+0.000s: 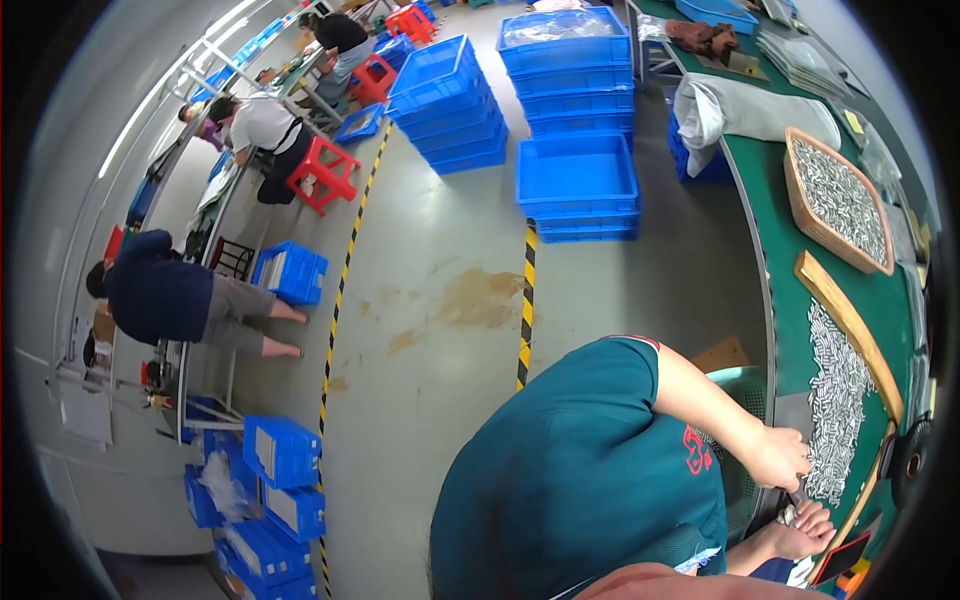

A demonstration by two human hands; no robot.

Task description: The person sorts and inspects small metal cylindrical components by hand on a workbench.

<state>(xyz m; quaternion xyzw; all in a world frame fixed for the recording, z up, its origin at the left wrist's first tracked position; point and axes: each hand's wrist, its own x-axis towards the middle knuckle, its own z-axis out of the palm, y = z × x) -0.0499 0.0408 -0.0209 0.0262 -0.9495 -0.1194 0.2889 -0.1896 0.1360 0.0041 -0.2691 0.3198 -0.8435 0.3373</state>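
Note:
At the edge of a green-topped table point(790, 330), my left hand point(779, 457) is bent down beside a spread of small silver metal pins point(836, 400). Its fingers are closed, and what they hold is hidden. Just below it, my right hand point(803, 533) is turned partly palm up with the fingers curled. Something small and silvery shows between the two hands, too small to name. A long curved wooden strip point(850, 320) lies along the far side of the pins. Under the table edge, partly behind my left forearm, is a green perforated basket point(742, 385).
A tan basket point(797, 190) of similar metal pieces stands further along the table, near a grey cloth roll point(760, 108). Stacked blue crates point(577, 180) stand on the floor. A black round device point(910, 462) is by the wooden strip. Several people work at benches across the aisle.

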